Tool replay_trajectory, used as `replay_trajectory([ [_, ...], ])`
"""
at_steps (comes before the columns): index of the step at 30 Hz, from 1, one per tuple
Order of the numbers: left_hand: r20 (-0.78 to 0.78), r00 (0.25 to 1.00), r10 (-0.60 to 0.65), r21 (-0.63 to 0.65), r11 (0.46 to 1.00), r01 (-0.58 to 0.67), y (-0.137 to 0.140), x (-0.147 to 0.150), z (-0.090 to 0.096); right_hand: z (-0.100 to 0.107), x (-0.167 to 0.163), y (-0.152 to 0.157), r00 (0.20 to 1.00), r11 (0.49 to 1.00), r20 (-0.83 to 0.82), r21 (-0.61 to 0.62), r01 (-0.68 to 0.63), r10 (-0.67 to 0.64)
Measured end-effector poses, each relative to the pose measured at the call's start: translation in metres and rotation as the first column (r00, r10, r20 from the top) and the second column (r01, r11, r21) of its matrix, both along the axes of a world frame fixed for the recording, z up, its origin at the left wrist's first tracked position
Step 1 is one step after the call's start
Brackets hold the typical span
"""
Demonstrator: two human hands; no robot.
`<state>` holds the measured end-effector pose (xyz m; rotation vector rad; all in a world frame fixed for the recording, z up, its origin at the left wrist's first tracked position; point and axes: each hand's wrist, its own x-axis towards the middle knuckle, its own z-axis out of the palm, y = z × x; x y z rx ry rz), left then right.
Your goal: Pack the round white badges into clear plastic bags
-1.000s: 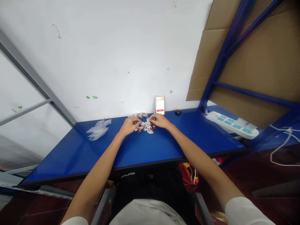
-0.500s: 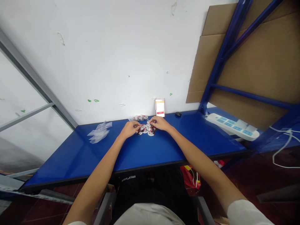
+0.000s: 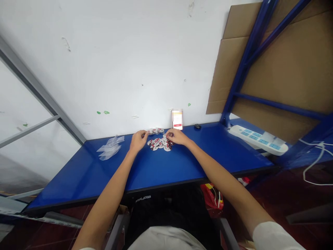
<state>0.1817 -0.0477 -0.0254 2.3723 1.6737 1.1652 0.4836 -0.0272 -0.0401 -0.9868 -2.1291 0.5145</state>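
Note:
A pile of small round white, red and dark discs (image 3: 156, 142) lies on the blue table, some with a shiny face. At its right edge, my right hand (image 3: 178, 136) is closed, with thumb and fingertips pinched at one of the discs. My left hand (image 3: 138, 141) is just left of the pile, fingers curled together at the left end of a row of discs in clear plastic (image 3: 157, 131). Its fingers cover that end, so what they hold, if anything, is hidden.
Flat clear plastic bags (image 3: 110, 148) lie on the table (image 3: 161, 170) to the left. A lit phone (image 3: 177, 119) leans on the wall behind the pile. Further right are a small black object (image 3: 197, 126) and a white power strip (image 3: 257, 139).
My left hand has moved left and slightly back, from the pile to the left end of the plastic-wrapped row. My right hand stays at the pile's right edge.

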Motion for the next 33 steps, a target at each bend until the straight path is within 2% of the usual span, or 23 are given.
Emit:
replay_trajectory([
  [5,0.009,0.995,0.095,0.012,0.995,-0.095,0.015,-0.015,-0.017,0.003,0.002,0.001,0.999,0.999,0.004,0.025,0.033,-0.033],
  [12,-0.176,0.984,0.013,-0.007,1.0,-0.015,0.03,-0.018,-0.033,-0.003,0.006,0.01,0.999,0.997,-0.028,0.067,0.044,-0.042],
  [18,-0.214,0.977,-0.016,-0.007,1.0,0.014,0.035,-0.018,-0.032,-0.004,0.004,0.011,0.998,0.996,-0.001,0.072,0.059,-0.059],
  [24,-0.16,0.984,0.073,0.046,0.997,-0.066,0.037,-0.025,-0.028,-0.001,0.003,0.008,0.998,0.995,0.022,0.077,0.059,-0.061],
  [33,-0.14,0.988,0.064,0.063,0.996,-0.056,0.035,-0.02,-0.024,0.003,0.004,0.005,0.998,0.997,0.018,0.056,0.057,-0.058],
])
